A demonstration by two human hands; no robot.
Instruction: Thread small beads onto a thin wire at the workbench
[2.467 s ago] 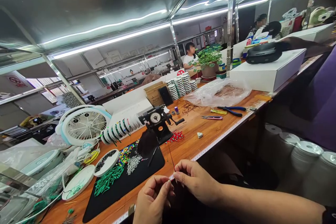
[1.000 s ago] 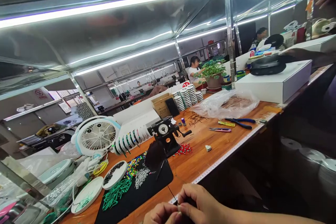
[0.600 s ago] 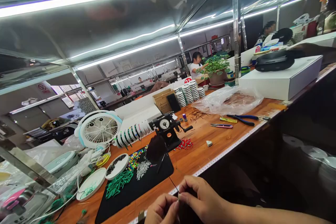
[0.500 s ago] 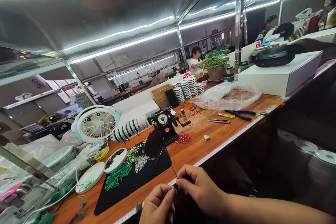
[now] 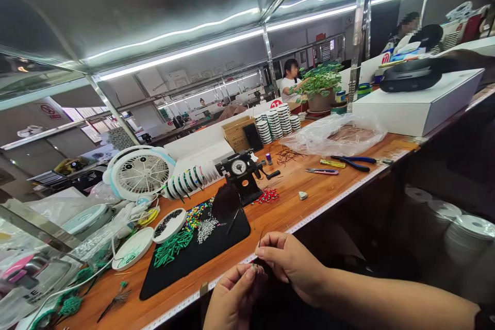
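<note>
Entry: your left hand [image 5: 234, 296] and right hand [image 5: 290, 263], together, fingertips pinching a thin dark wire [image 5: 260, 240] between them. Ahead and left of the hands: a black rectangular mat [image 5: 228, 240] on an orange-brown wooden bench [image 5: 294, 206], bearing green tube beads [image 5: 172, 248]. Farther ahead: loose red beads [image 5: 267, 195] beside a black dial gauge [image 5: 242, 172].

Your head-worn camera is looking forward and down along the long orange-brown wooden bench [image 5: 294, 206], close above your left hand [image 5: 234, 299] and right hand [image 5: 290, 260].
</note>
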